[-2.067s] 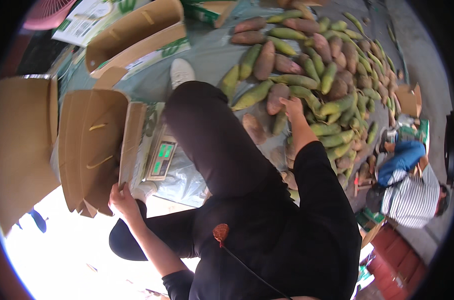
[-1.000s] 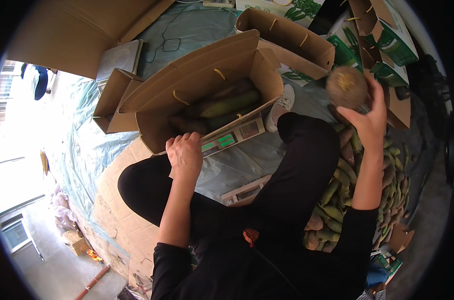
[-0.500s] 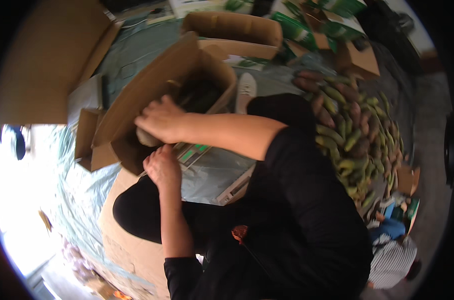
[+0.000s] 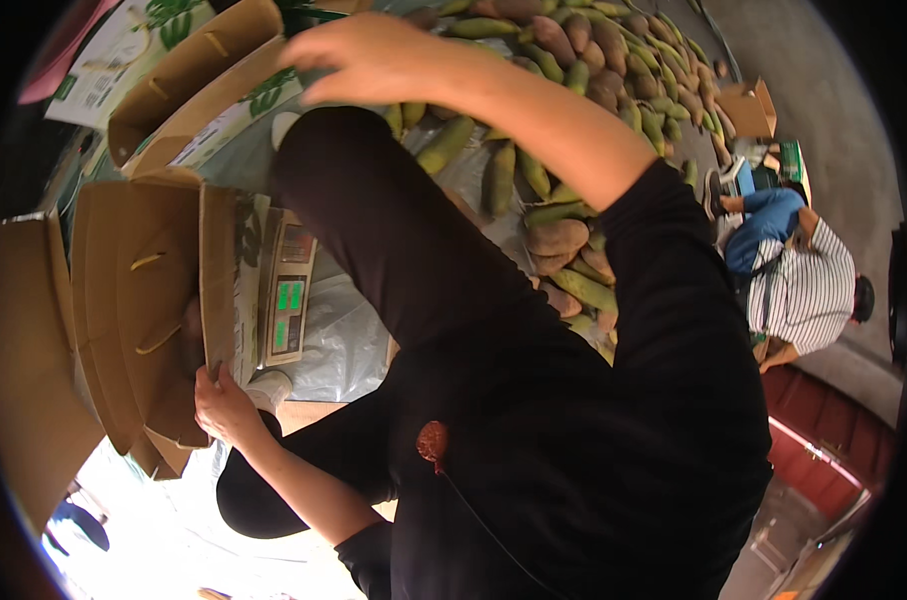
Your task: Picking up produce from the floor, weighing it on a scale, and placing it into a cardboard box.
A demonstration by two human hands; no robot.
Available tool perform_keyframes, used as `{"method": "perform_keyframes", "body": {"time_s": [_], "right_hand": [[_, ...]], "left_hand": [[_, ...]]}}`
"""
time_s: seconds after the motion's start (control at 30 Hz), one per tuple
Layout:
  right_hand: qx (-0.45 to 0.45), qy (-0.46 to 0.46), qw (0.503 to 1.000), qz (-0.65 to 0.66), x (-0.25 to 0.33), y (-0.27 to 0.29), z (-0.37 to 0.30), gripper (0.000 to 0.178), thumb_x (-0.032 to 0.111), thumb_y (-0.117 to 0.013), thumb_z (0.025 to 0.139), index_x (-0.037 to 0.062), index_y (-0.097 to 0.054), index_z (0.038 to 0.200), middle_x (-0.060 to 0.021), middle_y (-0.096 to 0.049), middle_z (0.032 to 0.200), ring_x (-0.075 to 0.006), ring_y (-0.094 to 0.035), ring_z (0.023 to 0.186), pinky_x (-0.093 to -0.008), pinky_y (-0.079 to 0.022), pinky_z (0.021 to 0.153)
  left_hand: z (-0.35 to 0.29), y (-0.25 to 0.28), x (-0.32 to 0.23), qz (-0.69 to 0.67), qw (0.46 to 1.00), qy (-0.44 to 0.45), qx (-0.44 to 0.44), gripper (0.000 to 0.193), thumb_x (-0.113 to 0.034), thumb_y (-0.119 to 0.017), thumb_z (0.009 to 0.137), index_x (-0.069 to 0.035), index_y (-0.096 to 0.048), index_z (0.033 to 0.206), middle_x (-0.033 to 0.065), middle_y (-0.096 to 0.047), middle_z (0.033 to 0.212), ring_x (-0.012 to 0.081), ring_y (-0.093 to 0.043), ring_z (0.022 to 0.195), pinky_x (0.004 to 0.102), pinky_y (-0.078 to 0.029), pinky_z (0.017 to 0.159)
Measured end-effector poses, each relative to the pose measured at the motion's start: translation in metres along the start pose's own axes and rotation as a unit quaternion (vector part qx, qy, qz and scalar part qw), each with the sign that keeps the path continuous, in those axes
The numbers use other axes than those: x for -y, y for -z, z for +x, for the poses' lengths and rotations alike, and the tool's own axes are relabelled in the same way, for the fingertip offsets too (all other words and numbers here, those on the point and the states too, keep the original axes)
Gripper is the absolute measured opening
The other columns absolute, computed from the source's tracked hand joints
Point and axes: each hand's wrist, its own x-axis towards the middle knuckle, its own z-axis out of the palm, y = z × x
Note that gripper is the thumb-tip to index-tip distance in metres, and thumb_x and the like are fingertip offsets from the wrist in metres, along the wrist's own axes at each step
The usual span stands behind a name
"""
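My left hand [image 4: 226, 405] pinches the near corner of an open cardboard box [image 4: 124, 260], its fingers curled over the rim. Inside that box a dark reddish, rounded piece [image 4: 192, 318] shows partly, with the rest of the bottom in shadow. Beside the box a digital scale [image 4: 292, 290] shows green lit digits; how the box rests against it I cannot tell. My right hand [image 4: 359, 62] is raised beyond my knee, fingers stretched apart, slightly blurred, with nothing visible in it. Under and past that arm spreads a pile of long green and reddish-brown produce [image 4: 499, 180].
Another open carton [image 4: 199, 75] with a white and green printed side stands at the far left. A large brown cardboard panel [image 4: 24, 350] rises at the left edge. At the right, a person in a striped shirt [image 4: 809, 285] sits near a small cardboard box [image 4: 749, 108].
My right hand has left the box and the rounded piece it was on, swinging out toward the far side. My left hand stays at the box rim. The view has turned toward the right.
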Motion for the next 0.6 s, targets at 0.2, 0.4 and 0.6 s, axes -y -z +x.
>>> {"method": "perform_keyframes", "body": {"time_s": [0.2, 0.4, 0.6], "right_hand": [[0.055, -0.303, 0.942, -0.132, -0.118, 0.043, -0.196, 0.028, 0.023, -0.063, 0.071, 0.0088, -0.062, 0.095, -0.0157, -0.062, 0.093, -0.0345, -0.058, 0.090, -0.0444, -0.047, 0.076], [0.023, -0.490, 0.849, -0.195, -0.185, 0.041, -0.417, 0.033, 0.027, -0.069, 0.069, 0.0021, -0.061, 0.090, -0.0178, -0.062, 0.080, -0.0345, -0.060, 0.080, -0.0429, -0.047, 0.070], [0.102, -0.680, 0.680, -0.255, -0.211, 0.073, -0.519, 0.019, 0.021, -0.065, 0.074, 0.0049, -0.066, 0.085, -0.0089, -0.066, 0.080, -0.0234, -0.064, 0.076, -0.0362, -0.051, 0.065]], "left_hand": [[0.000, 0.007, -0.002, -0.030, 0.998, 0.022, 0.043, 0.031, -0.023, -0.062, 0.081, 0.000, -0.061, 0.102, 0.0206, -0.066, 0.089, 0.0364, -0.064, 0.082, 0.0420, -0.049, 0.071], [0.008, -0.015, 0.005, -0.095, 0.994, -0.005, 0.055, 0.033, -0.023, -0.062, 0.081, 0.003, -0.061, 0.101, 0.0235, -0.064, 0.092, 0.0374, -0.063, 0.084, 0.0429, -0.048, 0.073], [0.006, -0.002, -0.002, -0.052, 0.996, 0.015, 0.064, 0.031, -0.024, -0.061, 0.082, 0.002, -0.061, 0.099, 0.0217, -0.065, 0.090, 0.0368, -0.063, 0.084, 0.0435, -0.047, 0.074]]}}
